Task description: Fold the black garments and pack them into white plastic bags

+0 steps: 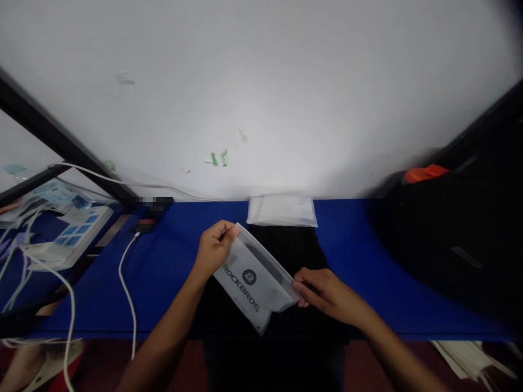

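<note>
A frosted plastic zip bag (245,275) with "ROCKBROS" and a round logo printed on it is stretched, tilted, between my two hands. My left hand (215,247) pinches its upper left corner. At the other end of the zip edge, my right hand (322,291) grips the right corner. Something dark shows through near the top strip; whether it is inside the bag or behind it I cannot tell. Beneath lies a black cloth (294,247) on the blue table (351,239). Just beyond it rests a stack of similar whitish bags (281,210).
A white cable (127,288) runs to a dark device (149,218) on the left. Farther left sits a white power strip (77,237) among cables. A large black bag (445,245) takes up the right side, with an orange item (425,173) on top. A white wall (281,98) closes the back.
</note>
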### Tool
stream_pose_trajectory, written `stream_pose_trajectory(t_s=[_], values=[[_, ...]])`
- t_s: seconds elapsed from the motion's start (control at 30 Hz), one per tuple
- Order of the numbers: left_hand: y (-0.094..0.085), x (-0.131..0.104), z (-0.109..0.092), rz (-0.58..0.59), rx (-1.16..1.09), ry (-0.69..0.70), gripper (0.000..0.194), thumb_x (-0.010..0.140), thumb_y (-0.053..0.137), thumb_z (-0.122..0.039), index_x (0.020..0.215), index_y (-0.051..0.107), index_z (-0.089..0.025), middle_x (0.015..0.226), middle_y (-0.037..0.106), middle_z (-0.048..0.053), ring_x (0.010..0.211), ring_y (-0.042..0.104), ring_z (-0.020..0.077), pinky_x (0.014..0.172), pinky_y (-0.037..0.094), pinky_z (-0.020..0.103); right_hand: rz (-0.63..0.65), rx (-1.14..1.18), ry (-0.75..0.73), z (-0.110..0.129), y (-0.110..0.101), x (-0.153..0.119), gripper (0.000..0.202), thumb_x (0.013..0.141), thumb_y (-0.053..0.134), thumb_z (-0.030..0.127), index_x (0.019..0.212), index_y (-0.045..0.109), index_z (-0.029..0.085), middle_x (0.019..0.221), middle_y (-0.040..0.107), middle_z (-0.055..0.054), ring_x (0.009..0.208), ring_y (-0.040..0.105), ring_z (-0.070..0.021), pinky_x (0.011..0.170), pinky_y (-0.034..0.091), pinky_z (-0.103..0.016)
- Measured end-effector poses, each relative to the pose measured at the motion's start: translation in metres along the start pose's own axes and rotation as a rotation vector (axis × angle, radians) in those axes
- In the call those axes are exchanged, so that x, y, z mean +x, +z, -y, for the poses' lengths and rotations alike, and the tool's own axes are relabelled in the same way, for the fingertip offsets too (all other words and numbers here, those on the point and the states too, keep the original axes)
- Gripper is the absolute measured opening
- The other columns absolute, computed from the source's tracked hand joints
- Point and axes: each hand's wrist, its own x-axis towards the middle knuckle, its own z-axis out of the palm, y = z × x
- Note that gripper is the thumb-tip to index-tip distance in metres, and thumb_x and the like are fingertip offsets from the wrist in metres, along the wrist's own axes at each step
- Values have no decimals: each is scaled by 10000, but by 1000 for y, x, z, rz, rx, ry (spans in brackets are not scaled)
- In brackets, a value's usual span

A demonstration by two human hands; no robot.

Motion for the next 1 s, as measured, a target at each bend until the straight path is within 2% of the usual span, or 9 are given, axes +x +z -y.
stream_pose_trajectory(t_s=[0.13, 0.3, 0.4, 0.57, 0.67, 0.8, 0.9, 0.93, 1.0], values=[[0, -1, 7, 16, -39, -36, 301, 857, 606, -434, 738, 596, -158, 596, 526, -30, 528, 455, 100, 512, 363, 201, -34, 85, -6, -6, 2, -3, 207, 996, 496, 360, 908, 602, 205, 719, 673, 4, 652, 641, -128, 601, 460, -230], [16, -12, 8, 159, -23, -54, 293, 900, 567, -426, 781, 600, -161, 647, 559, -18, 571, 488, 112, 532, 386, 206, -127, 116, -97, -8, 3, 6, 264, 1015, 453, 321, 1226, 602, 267, 982, 699, -24, 749, 642, -128, 692, 508, -261], [28, -19, 2, 211, -13, -18, 282, 928, 539, -405, 801, 608, -163, 689, 584, -8, 612, 513, 120, 570, 409, 214, -118, 98, -139, -7, 4, 15, 255, 993, 506, 331, 1208, 629, 273, 1070, 691, -35, 891, 645, -161, 805, 505, -302], [41, -28, -13, 205, 33, 71, 254, 950, 521, -355, 814, 623, -167, 750, 621, 1, 683, 560, 133, 646, 437, 233, -86, 168, -67, 0, 12, 30, 311, 835, 715, 395, 1075, 664, 205, 903, 668, -19, 758, 602, -165, 686, 495, -279], [45, -29, -16, 197, 68, 121, 253, 963, 512, -343, 809, 623, -175, 734, 618, -7, 673, 569, 131, 659, 444, 243, 3, 202, -157, 5, 15, 35, 278, 806, 736, 381, 1007, 705, 191, 961, 675, -40, 867, 618, -204, 800, 512, -328], [47, -30, -9, -52, 106, 178, 179, 900, 627, -354, 982, 630, -195, 963, 656, 38, 904, 624, 189, 854, 484, 319, -59, 373, -129, 0, 14, 36, 284, 846, 701, 368, 1084, 716, 213, 1041, 709, -48, 943, 648, -236, 870, 517, -373], [44, -38, 0, -217, 19, 92, 652, 748, 795, -380, 1298, 487, -213, 1338, 525, 127, 1213, 534, 280, 1033, 432, 436, -298, 565, -58, -12, 13, 33, 350, 841, 714, 382, 1163, 686, 248, 1111, 713, -46, 978, 661, -244, 901, 519, -394], [43, -42, 2, -138, -57, 12, 748, 721, 818, -381, 1346, 440, -215, 1367, 508, 144, 1228, 534, 293, 1029, 443, 454, -379, 628, -36, -17, 14, 32, 362, 840, 714, 397, 1172, 681, 258, 1116, 716, -46, 985, 666, -248, 900, 524, -400], [40, -50, 5, 185, -261, -200, 756, 724, 823, -368, 1347, 427, -203, 1264, 601, 153, 1114, 626, 288, 926, 523, 445, -493, 708, 5, -26, 15, 31, 362, 831, 721, 426, 1155, 686, 269, 1099, 729, -46, 988, 674, -258, 890, 534, -411]])
